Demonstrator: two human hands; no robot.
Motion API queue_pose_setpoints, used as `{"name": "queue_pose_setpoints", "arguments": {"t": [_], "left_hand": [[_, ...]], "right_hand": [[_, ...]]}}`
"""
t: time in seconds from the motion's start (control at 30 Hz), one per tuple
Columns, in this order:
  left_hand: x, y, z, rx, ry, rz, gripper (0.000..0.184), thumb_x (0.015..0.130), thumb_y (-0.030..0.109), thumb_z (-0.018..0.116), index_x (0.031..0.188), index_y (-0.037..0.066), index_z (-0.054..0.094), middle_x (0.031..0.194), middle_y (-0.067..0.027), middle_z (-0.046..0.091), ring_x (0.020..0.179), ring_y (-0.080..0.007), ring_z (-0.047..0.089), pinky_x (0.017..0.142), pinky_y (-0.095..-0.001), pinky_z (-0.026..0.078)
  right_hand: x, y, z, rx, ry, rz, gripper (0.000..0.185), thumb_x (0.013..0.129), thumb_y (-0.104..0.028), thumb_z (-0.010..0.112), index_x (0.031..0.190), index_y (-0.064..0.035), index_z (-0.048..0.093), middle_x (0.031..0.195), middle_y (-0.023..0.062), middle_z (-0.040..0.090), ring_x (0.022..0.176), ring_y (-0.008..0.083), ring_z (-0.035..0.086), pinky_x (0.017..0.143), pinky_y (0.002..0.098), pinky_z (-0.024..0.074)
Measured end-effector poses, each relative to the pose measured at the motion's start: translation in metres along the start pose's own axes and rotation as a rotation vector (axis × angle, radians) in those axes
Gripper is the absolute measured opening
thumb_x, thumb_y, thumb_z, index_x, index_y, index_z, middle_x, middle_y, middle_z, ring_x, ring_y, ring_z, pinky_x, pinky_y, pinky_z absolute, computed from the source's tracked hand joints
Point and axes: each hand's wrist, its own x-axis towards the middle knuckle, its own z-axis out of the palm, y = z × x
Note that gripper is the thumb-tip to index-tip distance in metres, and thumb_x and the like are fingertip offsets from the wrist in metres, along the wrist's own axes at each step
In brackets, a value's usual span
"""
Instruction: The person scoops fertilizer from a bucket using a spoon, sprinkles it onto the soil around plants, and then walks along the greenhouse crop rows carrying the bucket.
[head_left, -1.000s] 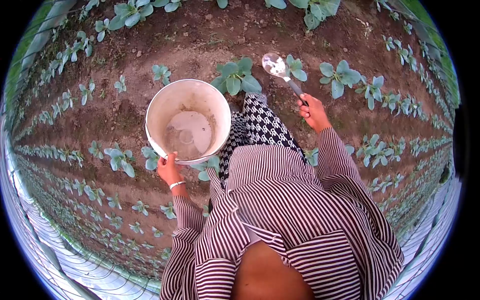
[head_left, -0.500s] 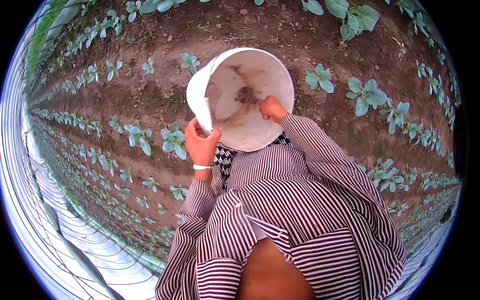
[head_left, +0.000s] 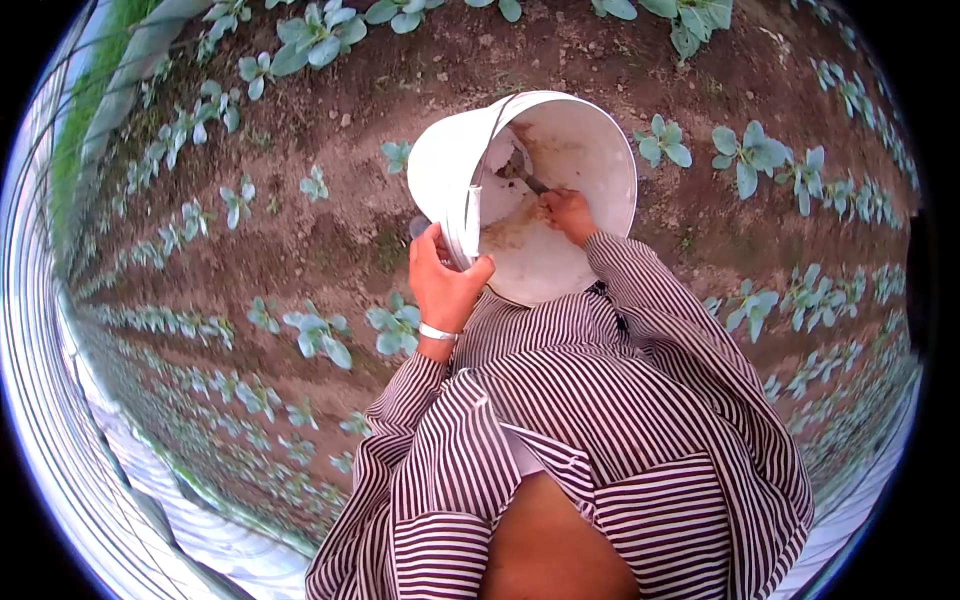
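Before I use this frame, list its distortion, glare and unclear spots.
Head view: fisheye curves the plant rows, corners black; head view: pale sheeting at left glares near white; head view: the spoon in the bucket looks indistinct at its bowl end.

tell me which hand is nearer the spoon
Right. The right hand holds the spoon by its handle; the left hand grips the bucket at its rim, to the left of the spoon and not touching it.

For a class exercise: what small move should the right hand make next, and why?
Probably a gentle scoop with the spoon: the right hand holds it inside the tilted bucket, its head apparently near the bottom, while the left hand grips the bucket's edge.
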Motion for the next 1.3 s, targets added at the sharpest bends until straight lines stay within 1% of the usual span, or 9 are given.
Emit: {"name": "queue_pose_setpoints", "arguments": {"t": [0.03, 0.1, 0.17, 0.5, 0.8, 0.93, 1.07, 1.17, 1.3], "left_hand": [[0.011, -0.018, -0.012, -0.009, -0.026, 0.012, 0.061, 0.059, 0.017, 0.075, 0.112, -0.004, 0.052, 0.1, -0.0113, 0.055, 0.08, -0.0178, 0.058, 0.071, -0.0299, 0.049], [0.03, -0.052, -0.026, 0.006, -0.04, 0.045, 0.062, 0.059, 0.018, 0.075, 0.112, -0.004, 0.052, 0.098, -0.0114, 0.055, 0.08, -0.0185, 0.058, 0.072, -0.03, 0.049], [0.038, -0.073, -0.046, 0.02, -0.061, 0.046, 0.063, 0.058, 0.019, 0.075, 0.111, -0.005, 0.052, 0.097, -0.0117, 0.055, 0.081, -0.0188, 0.058, 0.073, -0.0303, 0.048], [0.07, -0.212, -0.116, 0.16, 0.029, -0.102, 0.069, 0.059, 0.029, 0.076, 0.112, -0.009, 0.054, 0.102, -0.0157, 0.058, 0.086, -0.023, 0.058, 0.079, -0.0335, 0.048], [0.063, -0.349, -0.178, 0.095, 0.158, -0.385, 0.053, 0.064, 0.025, 0.073, 0.102, -0.009, 0.058, 0.084, -0.0105, 0.063, 0.07, -0.0171, 0.059, 0.061, -0.0297, 0.049], [0.035, -0.363, -0.208, 0.031, 0.271, -0.472, 0.05, 0.065, 0.024, 0.071, 0.102, -0.008, 0.057, 0.085, -0.0094, 0.062, 0.066, -0.0146, 0.058, 0.051, -0.027, 0.047], [0.01, -0.355, -0.235, -0.13, 0.277, -0.628, 0.044, 0.068, 0.02, 0.069, 0.1, -0.007, 0.057, 0.085, -0.0083, 0.06, 0.064, -0.0131, 0.056, 0.046, -0.0245, 0.046], [0.005, -0.366, -0.247, -0.225, 0.338, -0.648, 0.036, 0.068, 0.019, 0.068, 0.095, -0.004, 0.058, 0.079, -0.0048, 0.057, 0.062, -0.013, 0.053, 0.044, -0.0252, 0.045], [0.004, -0.384, -0.255, -0.429, 0.349, -0.76, 0.03, 0.069, 0.02, 0.067, 0.09, 0.0, 0.059, 0.077, -0.0042, 0.054, 0.064, -0.0144, 0.052, 0.048, -0.0298, 0.046]], "right_hand": [[0.005, 0.025, 0.005, -0.196, -0.04, -0.226, 0.015, 0.086, -0.014, 0.057, 0.087, 0.0006, 0.058, 0.067, 0.0044, 0.053, 0.048, 0.0115, 0.046, 0.039, 0.0251, 0.035], [-0.007, 0.019, 0.027, -0.161, -0.052, -0.221, 0.014, 0.086, -0.013, 0.057, 0.088, 0.0011, 0.058, 0.067, 0.0051, 0.053, 0.047, 0.0114, 0.045, 0.039, 0.0245, 0.0344], [-0.058, -0.032, 0.072, 0.374, 0.041, 0.254, 0.014, 0.086, -0.012, 0.056, 0.092, 0.0016, 0.057, 0.069, 0.0053, 0.051, 0.046, 0.0103, 0.041, 0.038, 0.0234, 0.0333], [-0.135, -0.036, 0.181, 0.567, -0.073, 0.288, 0.018, 0.09, -0.011, 0.051, 0.102, 0.0024, 0.051, 0.07, 0.0016, 0.048, 0.044, 0.0027, 0.034, 0.036, 0.0183, 0.0279], [-0.121, 0.003, 0.185, 0.645, 0.014, 0.27, 0.015, 0.091, -0.011, 0.051, 0.099, 0.0007, 0.047, 0.07, 0.0042, 0.048, 0.044, 0.0043, 0.035, 0.036, 0.0192, 0.0279], [-0.079, 0.001, 0.184, 0.625, 0.136, 0.257, 0.011, 0.087, -0.01, 0.053, 0.088, 0.0, 0.05, 0.071, 0.0055, 0.05, 0.043, 0.0057, 0.035, 0.036, 0.0195, 0.0277], [0.009, 0.066, 0.163, 0.428, 0.266, 0.257, 0.016, 0.083, -0.018, 0.058, 0.08, -0.003, 0.057, 0.063, 0.0045, 0.053, 0.045, 0.0114, 0.047, 0.035, 0.0254, 0.0315], [0.007, 0.087, 0.148, 0.427, 0.365, 0.367, 0.013, 0.084, -0.014, 0.056, 0.087, -0.0016, 0.056, 0.066, 0.0058, 0.052, 0.044, 0.0114, 0.044, 0.035, 0.0255, 0.0309], [-0.048, 0.039, 0.148, 0.503, 0.423, 0.353, 0.012, 0.084, -0.012, 0.056, 0.087, -0.0002, 0.054, 0.066, 0.0053, 0.05, 0.043, 0.0091, 0.038, 0.036, 0.0236, 0.0288]]}}
